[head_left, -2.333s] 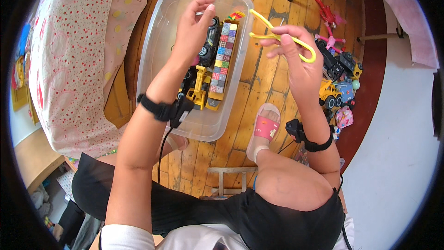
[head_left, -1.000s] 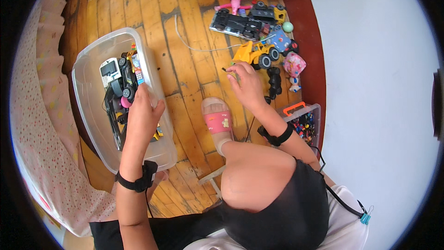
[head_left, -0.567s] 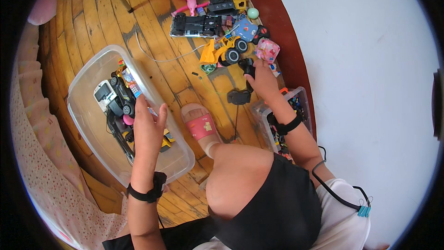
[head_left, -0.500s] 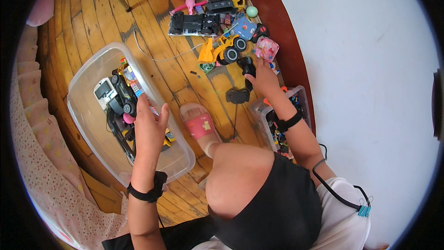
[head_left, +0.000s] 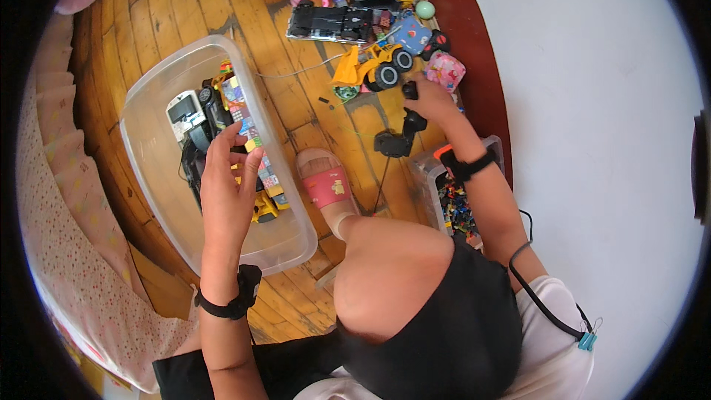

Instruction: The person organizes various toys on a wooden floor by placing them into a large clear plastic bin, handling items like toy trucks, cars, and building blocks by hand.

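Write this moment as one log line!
left hand: open over clear rectangular plastic bin; right hand: at small black object, grip unclear; nearby: yellow plastic toy loader

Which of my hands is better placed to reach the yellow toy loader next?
Your right hand, most likely: it is close beside the yellow toy loader, while the left hand appears over the clear bin, farther off. Whether the right hand grips the black object there is unclear.
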Demonstrator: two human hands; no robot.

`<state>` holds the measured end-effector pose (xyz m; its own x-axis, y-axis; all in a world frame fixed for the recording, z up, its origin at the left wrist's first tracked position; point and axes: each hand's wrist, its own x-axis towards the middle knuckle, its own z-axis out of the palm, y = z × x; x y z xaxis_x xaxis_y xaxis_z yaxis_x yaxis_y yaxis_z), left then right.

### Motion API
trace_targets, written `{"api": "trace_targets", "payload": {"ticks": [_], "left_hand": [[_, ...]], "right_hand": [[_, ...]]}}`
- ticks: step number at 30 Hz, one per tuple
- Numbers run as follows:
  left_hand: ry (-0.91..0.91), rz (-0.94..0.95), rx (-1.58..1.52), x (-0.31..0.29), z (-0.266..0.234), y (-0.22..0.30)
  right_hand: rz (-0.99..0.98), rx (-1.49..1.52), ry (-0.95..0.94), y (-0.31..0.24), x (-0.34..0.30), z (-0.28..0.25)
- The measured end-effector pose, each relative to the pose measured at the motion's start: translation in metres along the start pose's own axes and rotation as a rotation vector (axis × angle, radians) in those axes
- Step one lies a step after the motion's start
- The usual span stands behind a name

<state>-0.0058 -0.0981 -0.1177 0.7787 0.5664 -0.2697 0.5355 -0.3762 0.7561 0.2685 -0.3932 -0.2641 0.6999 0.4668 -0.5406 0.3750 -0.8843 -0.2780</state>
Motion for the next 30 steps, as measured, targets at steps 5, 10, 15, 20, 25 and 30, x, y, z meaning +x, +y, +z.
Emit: {"api": "trace_targets", "payload": {"ticks": [5,10,15,20,25,30], "left_hand": [[-0.031,0.091,-0.208,-0.002,-0.013,0.023],[-0.258,0.036,-0.618,0.002,-0.006,0.060],[-0.152,-0.105,-0.834,0.020,-0.037,0.041],[0.135,-0.094,-0.158,0.051,-0.086,-0.060],[0.169,-0.061,0.237,0.081,-0.084,-0.113],[0.131,-0.110,0.308,0.082,-0.080,-0.119]], "right_hand": [[-0.357,0.418,0.189,-0.074,-0.045,-0.058],[-0.696,0.823,0.266,-0.188,-0.083,-0.093],[-0.928,0.838,0.169,-0.247,-0.076,-0.095],[-0.513,0.348,0.000,-0.192,-0.024,-0.055],[-0.522,0.078,0.107,-0.145,0.001,0.035],[-0.501,-0.157,0.044,-0.187,-0.019,0.079]]}}
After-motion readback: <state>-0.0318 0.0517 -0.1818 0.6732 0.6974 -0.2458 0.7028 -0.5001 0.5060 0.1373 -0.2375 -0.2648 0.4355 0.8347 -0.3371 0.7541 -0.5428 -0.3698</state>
